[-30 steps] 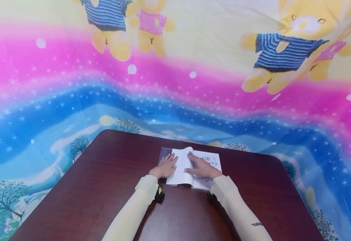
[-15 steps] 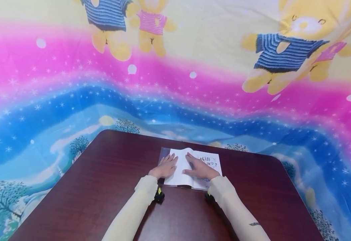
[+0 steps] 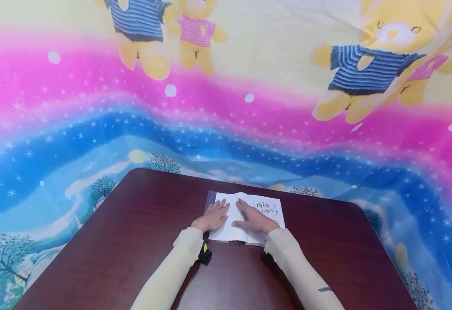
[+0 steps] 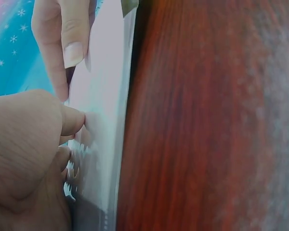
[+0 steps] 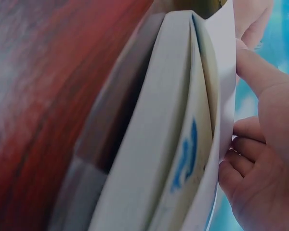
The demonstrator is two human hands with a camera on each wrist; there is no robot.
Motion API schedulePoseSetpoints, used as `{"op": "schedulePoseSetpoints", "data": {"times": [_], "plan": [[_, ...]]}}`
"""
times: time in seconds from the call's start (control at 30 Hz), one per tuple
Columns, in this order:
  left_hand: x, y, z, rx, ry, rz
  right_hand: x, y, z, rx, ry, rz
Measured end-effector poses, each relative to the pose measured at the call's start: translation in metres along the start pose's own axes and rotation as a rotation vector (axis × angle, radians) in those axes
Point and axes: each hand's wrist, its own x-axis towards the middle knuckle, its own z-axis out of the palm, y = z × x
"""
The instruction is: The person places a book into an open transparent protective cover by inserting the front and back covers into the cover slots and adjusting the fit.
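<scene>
Cartoon-print cloth (image 3: 226, 103), creased, fills the back. Table (image 3: 156, 215) is dark red wood-grain, rounded far corners. Book (image 3: 232, 212) lies open near the table's far edge, wood surface running out to both sides and toward the person. See-through cover (image 3: 210, 199) pokes past the left page. Right wrist view alone shows the thick page block (image 5: 144, 110). Left hand (image 3: 212, 216) and right hand (image 3: 258, 218) are apart, fingers extended, resting on smooth white pages. Black characters (image 3: 264, 207) show only from the head; blue mark (image 5: 187, 156) only at right wrist.
</scene>
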Motion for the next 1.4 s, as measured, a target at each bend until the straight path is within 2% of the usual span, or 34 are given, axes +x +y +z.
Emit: {"op": "schedulePoseSetpoints", "data": {"times": [0.23,0.4,0.57,0.8,1.07,1.4], "plan": [[0.000,-0.002,-0.001,0.019,0.010,0.011,0.003,-0.003,0.003,-0.018,0.003,-0.031],[0.000,-0.002,-0.002,-0.010,0.002,0.009,0.003,0.002,-0.004,-0.010,-0.020,-0.038],[0.002,-0.004,0.001,-0.032,-0.009,0.003,-0.003,0.009,-0.015,-0.027,-0.050,-0.021],[0.001,-0.004,-0.001,-0.055,-0.014,0.014,-0.009,0.012,-0.020,0.031,-0.097,0.002],[0.000,-0.006,-0.001,-0.049,0.003,0.049,-0.009,0.012,-0.015,0.018,-0.067,-0.022],[0.002,-0.007,0.000,-0.054,0.009,0.045,-0.008,0.006,-0.013,-0.002,-0.053,-0.029]]}}
